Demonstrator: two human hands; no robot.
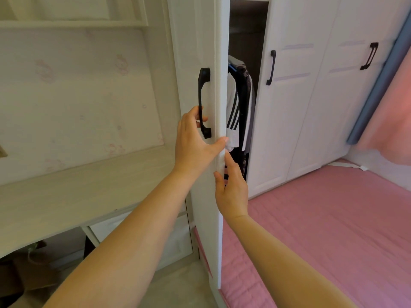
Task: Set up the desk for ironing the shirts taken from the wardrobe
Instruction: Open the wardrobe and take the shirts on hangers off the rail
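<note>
Nearest, two bare forearms reach up from the bottom of the view to the wardrobe door [219,63], which stands partly open with its free edge turned toward the camera. The right hand [231,187] sits lower on that edge, its grip loosely closed on the door's edge, fingers on the inner side and thumb on the front corner. Just above it, the left hand [193,141] has its grip hooked on the lower part of the black handle [203,103], fingers curled behind the bar and thumb pressed flat against the door's edge.

Left of both grips the pale desk [77,196] runs along the wall, its front edge near the door's outer face, with open space beneath it. Right of the grips lies a bed with a pink cover [322,230], close against the wardrobe fronts, leaving little room for the door to swing.

Beyond the grips, the narrow dark gap shows the wardrobe's inside: hanging there are shirts [235,107], a white one with black stripes and a darker garment beside it. Farther right, two closed white doors [311,107] carry black handles.
</note>
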